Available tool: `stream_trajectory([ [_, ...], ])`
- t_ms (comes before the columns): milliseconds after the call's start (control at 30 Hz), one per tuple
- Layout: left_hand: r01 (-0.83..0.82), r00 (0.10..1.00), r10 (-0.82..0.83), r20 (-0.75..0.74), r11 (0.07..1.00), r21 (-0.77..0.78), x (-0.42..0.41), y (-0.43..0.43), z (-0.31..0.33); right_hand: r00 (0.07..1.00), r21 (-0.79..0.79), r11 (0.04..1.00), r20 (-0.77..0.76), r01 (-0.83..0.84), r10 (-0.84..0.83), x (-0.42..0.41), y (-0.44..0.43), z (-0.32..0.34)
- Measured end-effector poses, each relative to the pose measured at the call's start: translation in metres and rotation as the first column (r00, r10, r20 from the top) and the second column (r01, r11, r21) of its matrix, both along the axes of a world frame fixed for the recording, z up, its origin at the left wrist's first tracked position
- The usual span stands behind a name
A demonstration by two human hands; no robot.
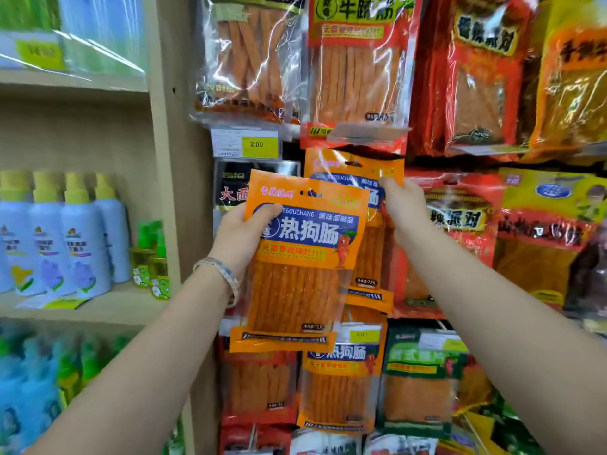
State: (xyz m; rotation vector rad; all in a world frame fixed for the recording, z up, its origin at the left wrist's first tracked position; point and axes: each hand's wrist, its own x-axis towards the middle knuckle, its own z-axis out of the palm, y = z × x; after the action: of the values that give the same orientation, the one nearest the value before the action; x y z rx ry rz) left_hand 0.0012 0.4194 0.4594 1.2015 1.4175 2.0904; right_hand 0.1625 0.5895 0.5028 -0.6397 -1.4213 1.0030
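Two orange packets are in hand here, to the right of the shelf [98, 303] with spray bottles [82, 241]. The left hand [243, 238] grips the front packet [295, 274] at its upper left edge, thumb on the face, and holds it free. The second packet [358, 178] is among the hanging snack bags [476, 93]. I cannot tell if its hole sits on a hook. The right hand [404, 208] pinches its top right corner. It is best, I think, to slide that hole straight along the hook and never tug downward.

A shop: hanging snack packets [356, 60], price tags [259, 144], shelved bottles [83, 238].
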Motion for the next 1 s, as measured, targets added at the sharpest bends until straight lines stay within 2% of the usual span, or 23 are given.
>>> stream_trajectory([
  [167,-0.002,1.000,0.002,0.009,1.000,0.003,0.000,0.010,0.000,0.995,0.108,0.990,0.041,0.090,-0.095,0.004,0.005,-0.010],
  [267,0.011,1.000,-0.011,0.025,1.000,0.004,0.003,0.016,-0.003,0.995,0.223,0.972,0.060,0.067,-0.083,0.011,-0.003,-0.026],
  [367,0.028,0.999,-0.028,0.039,1.000,-0.002,0.008,0.021,-0.003,0.976,0.323,0.921,-0.043,0.217,-0.214,0.018,-0.023,-0.048],
  [433,0.042,0.998,-0.042,0.036,0.999,0.005,0.013,0.024,-0.002,0.990,0.275,0.953,-0.085,0.131,-0.111,0.019,-0.034,-0.055],
  [500,0.058,0.998,-0.058,0.015,0.998,0.016,0.019,0.029,0.001,0.994,0.132,0.987,-0.057,-0.087,0.095,0.017,-0.036,-0.054],
  [533,0.064,0.998,-0.064,-0.002,0.998,0.022,0.022,0.031,0.002,0.985,0.067,0.985,-0.051,-0.161,0.164,0.018,-0.035,-0.052],
  [600,0.064,0.996,-0.062,-0.058,0.997,0.042,0.027,0.036,0.006,0.983,0.047,0.984,-0.056,-0.173,0.176,0.020,-0.032,-0.045],
  [767,0.042,0.966,0.008,-0.260,0.981,0.187,0.027,0.040,0.024,0.996,0.191,0.980,-0.066,-0.046,0.060,0.028,-0.019,-0.027],
  [900,-0.014,0.879,0.081,-0.471,0.989,0.144,0.028,0.044,0.042,0.999,0.255,0.967,-0.034,0.008,0.001,0.030,-0.005,-0.013],
  [1000,0.046,0.855,0.035,-0.517,0.989,0.144,0.037,0.046,0.049,0.998,0.283,0.958,-0.038,0.054,-0.045,0.025,0.001,-0.003],
])
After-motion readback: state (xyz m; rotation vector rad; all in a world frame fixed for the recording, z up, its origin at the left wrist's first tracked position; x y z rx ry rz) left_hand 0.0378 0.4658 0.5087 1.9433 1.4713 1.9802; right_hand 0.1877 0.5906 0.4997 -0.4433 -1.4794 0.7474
